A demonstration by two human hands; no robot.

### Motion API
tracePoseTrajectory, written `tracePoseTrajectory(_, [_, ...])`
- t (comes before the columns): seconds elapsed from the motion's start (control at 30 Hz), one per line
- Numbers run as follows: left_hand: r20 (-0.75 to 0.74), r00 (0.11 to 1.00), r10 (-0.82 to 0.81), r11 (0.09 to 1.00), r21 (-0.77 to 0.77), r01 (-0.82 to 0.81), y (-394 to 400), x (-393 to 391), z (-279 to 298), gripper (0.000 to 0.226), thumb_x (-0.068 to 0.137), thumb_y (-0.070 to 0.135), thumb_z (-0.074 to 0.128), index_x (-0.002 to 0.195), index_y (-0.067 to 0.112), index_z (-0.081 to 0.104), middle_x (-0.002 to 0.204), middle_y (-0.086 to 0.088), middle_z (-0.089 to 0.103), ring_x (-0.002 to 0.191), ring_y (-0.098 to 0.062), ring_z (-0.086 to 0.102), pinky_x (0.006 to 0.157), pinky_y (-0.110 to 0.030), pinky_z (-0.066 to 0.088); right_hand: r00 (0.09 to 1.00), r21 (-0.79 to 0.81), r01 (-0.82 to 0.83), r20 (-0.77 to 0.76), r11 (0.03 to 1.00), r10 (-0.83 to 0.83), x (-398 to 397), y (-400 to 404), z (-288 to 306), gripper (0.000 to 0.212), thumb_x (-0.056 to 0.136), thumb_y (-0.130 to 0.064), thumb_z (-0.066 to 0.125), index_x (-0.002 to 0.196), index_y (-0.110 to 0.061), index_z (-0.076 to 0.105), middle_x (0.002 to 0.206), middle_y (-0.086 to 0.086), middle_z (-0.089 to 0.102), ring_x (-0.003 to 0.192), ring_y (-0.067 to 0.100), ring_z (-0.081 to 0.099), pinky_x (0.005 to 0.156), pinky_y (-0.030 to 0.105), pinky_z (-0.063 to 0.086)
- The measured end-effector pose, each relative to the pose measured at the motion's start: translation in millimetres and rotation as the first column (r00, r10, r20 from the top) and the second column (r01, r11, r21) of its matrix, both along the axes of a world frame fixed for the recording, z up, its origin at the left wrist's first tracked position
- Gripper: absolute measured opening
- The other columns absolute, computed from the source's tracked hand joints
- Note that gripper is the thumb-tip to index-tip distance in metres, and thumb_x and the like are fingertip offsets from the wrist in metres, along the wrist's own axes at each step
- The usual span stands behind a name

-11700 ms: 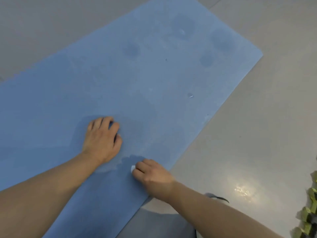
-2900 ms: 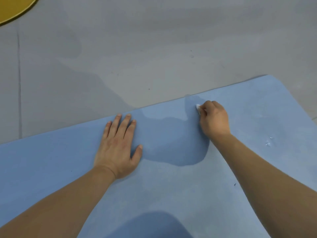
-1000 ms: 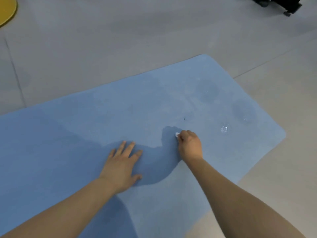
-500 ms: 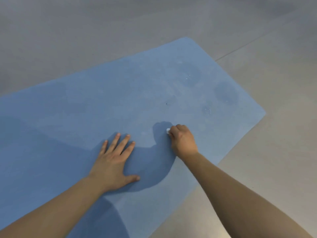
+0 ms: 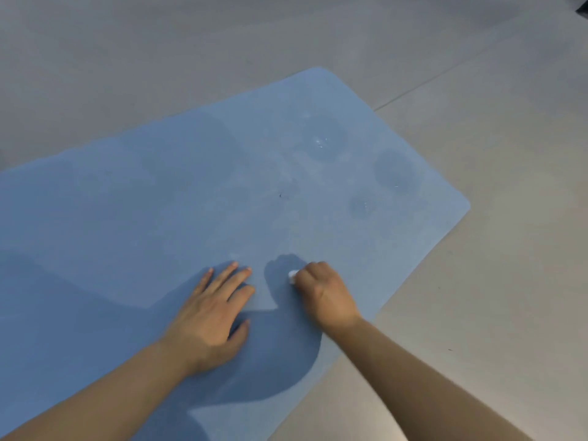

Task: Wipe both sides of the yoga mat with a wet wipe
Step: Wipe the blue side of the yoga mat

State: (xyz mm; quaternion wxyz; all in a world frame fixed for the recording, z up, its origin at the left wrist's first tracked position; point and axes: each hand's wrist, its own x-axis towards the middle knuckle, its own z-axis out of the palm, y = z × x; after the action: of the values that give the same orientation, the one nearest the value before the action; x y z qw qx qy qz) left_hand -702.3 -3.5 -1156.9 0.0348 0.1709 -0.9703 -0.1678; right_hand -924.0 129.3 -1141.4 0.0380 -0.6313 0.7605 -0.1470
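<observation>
Wiping top face of blue yoga mat (image 5: 197,198); right hand (image 5: 324,296) fingers clamped on wet wipe (image 5: 292,275); left hand (image 5: 213,316) flat, fingers apart, pinning mat; next probably stroke toward dark spots (image 5: 393,171).

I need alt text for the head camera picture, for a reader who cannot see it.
A person's right hand holds a small white wet wipe against a blue yoga mat spread on a grey floor, while the left hand lies flat on the mat beside it. Darker round patches mark the mat's far end.
</observation>
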Motion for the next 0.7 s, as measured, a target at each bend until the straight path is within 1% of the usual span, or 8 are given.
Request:
tracePoseTrajectory(0.13, [-0.050, 0.994, 0.093, 0.993, -0.062, -0.096, -5, -42, 15, 0.031, 0.085, 0.039, 0.048, 0.102, 0.018, 0.063, 0.109, -0.005, 0.058, 0.105, -0.032, 0.054, 0.096, -0.044, 0.042, 0.952, -0.003, 0.303, -0.039, 0.953, -0.302, -76, -1, 9, 0.013, 0.077, -0.002, 0.071, 0.072, -0.008, 0.061, 0.066, 0.011, 0.054, 0.064, 0.034, 0.054, 0.054, 0.035, 0.043])
tracePoseTrajectory(0.23, [0.029, 0.998, 0.048, 0.997, -0.058, -0.047, -22, -72, 17, 0.048, 0.085, 0.046, 0.045, 0.121, 0.021, 0.064, 0.120, -0.009, 0.057, 0.114, -0.035, 0.052, 0.101, -0.047, 0.044, 0.898, -0.020, 0.440, 0.027, 0.898, -0.439, -77, -5, 9, 0.017, 0.082, -0.006, 0.066, 0.068, -0.008, 0.057, 0.066, 0.011, 0.054, 0.064, 0.034, 0.055, 0.054, 0.034, 0.043])
tracePoseTrajectory(0.27, [0.105, 0.994, 0.016, 0.999, -0.033, -0.013, -28, -81, 18, 0.057, 0.087, 0.050, 0.040, 0.135, 0.026, 0.059, 0.137, -0.010, 0.053, 0.129, -0.036, 0.045, 0.110, -0.050, 0.039, 0.900, -0.038, 0.435, 0.050, 0.900, -0.433, -64, -4, 8, 0.015, 0.081, -0.005, 0.066, 0.068, -0.008, 0.058, 0.067, 0.012, 0.055, 0.064, 0.034, 0.054, 0.055, 0.035, 0.043])
tracePoseTrajectory(0.33, [0.231, 0.972, -0.038, 0.999, 0.013, 0.036, -38, -97, 16, 0.067, 0.089, 0.058, 0.027, 0.155, 0.043, 0.031, 0.168, 0.001, 0.017, 0.154, -0.031, 0.010, 0.124, -0.053, 0.012, 0.940, -0.069, 0.337, 0.086, 0.939, -0.331, -29, 4, 4, 0.014, 0.080, -0.003, 0.065, 0.070, -0.010, 0.058, 0.069, 0.010, 0.055, 0.067, 0.031, 0.052, 0.058, 0.037, 0.043])
tracePoseTrajectory(0.4, [0.311, 0.948, -0.067, 0.998, 0.032, 0.059, -44, -106, 11, 0.070, 0.088, 0.059, 0.021, 0.156, 0.052, 0.010, 0.168, 0.012, -0.012, 0.155, -0.023, -0.016, 0.124, -0.051, -0.007, 0.974, -0.063, 0.191, 0.133, 0.980, -0.181, 8, 17, 3, 0.010, 0.085, -0.004, 0.062, 0.078, -0.012, 0.060, 0.073, 0.008, 0.054, 0.070, 0.028, 0.049, 0.062, 0.039, 0.041])
tracePoseTrajectory(0.57, [0.307, 0.950, -0.053, 0.998, -0.006, 0.058, -41, -108, 13, 0.077, 0.079, 0.072, 0.007, 0.154, 0.056, 0.007, 0.169, 0.010, -0.011, 0.154, -0.024, -0.018, 0.123, -0.054, -0.008, 0.991, -0.015, -0.077, 0.108, 0.997, 0.078, 1, 33, 5, 0.010, 0.086, -0.006, 0.065, 0.094, -0.011, 0.066, 0.079, 0.007, 0.057, 0.074, 0.025, 0.048, 0.068, 0.033, 0.037])
tracePoseTrajectory(0.63, [0.331, 0.942, -0.058, 0.998, 0.007, 0.059, -41, -110, 16, 0.078, 0.078, 0.075, 0.011, 0.154, 0.056, 0.009, 0.169, 0.010, -0.007, 0.155, -0.025, -0.014, 0.123, -0.055, -0.005, 0.995, -0.047, 0.083, 0.050, 0.995, -0.081, -51, 35, 2, 0.009, 0.080, -0.005, 0.067, 0.087, -0.010, 0.069, 0.076, 0.010, 0.060, 0.076, 0.028, 0.053, 0.069, 0.032, 0.039])
tracePoseTrajectory(0.7, [0.377, 0.924, -0.067, 0.997, -0.012, 0.077, -43, -116, 20, 0.074, 0.085, 0.076, 0.023, 0.155, 0.055, 0.009, 0.169, 0.010, -0.008, 0.155, -0.025, -0.012, 0.124, -0.055, -0.001, 0.919, -0.046, 0.393, 0.009, 0.918, -0.393, -106, 40, 7, 0.004, 0.079, -0.006, 0.066, 0.076, -0.008, 0.066, 0.072, 0.013, 0.058, 0.073, 0.034, 0.058, 0.065, 0.033, 0.042])
